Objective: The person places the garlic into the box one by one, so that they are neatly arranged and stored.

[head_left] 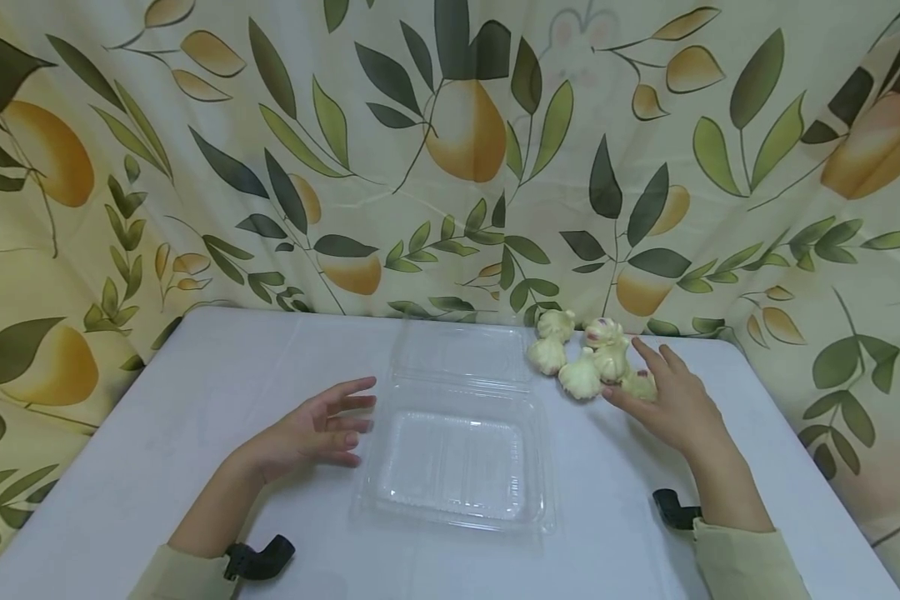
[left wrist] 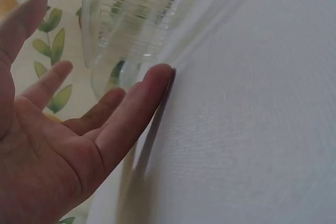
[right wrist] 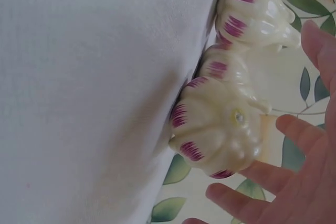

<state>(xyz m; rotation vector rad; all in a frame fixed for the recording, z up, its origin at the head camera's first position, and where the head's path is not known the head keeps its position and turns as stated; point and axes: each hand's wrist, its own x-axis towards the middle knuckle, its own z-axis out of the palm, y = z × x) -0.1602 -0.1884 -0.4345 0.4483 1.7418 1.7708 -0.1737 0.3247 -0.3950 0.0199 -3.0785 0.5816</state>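
An empty clear plastic clamshell box point(head_left: 450, 467) lies with its lid point(head_left: 457, 350) folded back toward the curtain. My left hand point(head_left: 300, 437) hovers at the box's left side, fingers spread and holding nothing; the left wrist view shows the box point(left wrist: 131, 19) beyond the fingertips. To the right of the lid sit several garlic bulbs point(head_left: 581, 377) in a cluster, cream with purple streaks. My right hand point(head_left: 678, 408) reaches around the rightmost bulb point(head_left: 640, 384), fingers parted. In the right wrist view a glossy bulb point(right wrist: 215, 124) lies close to those fingers; whether they touch it I cannot tell.
A white cloth covers the table point(head_left: 615, 533). Behind its far edge hangs a curtain point(head_left: 435, 208) printed with leaves and fruit. Black wrist mounts point(head_left: 262, 558) sit on both forearms, low over the cloth.
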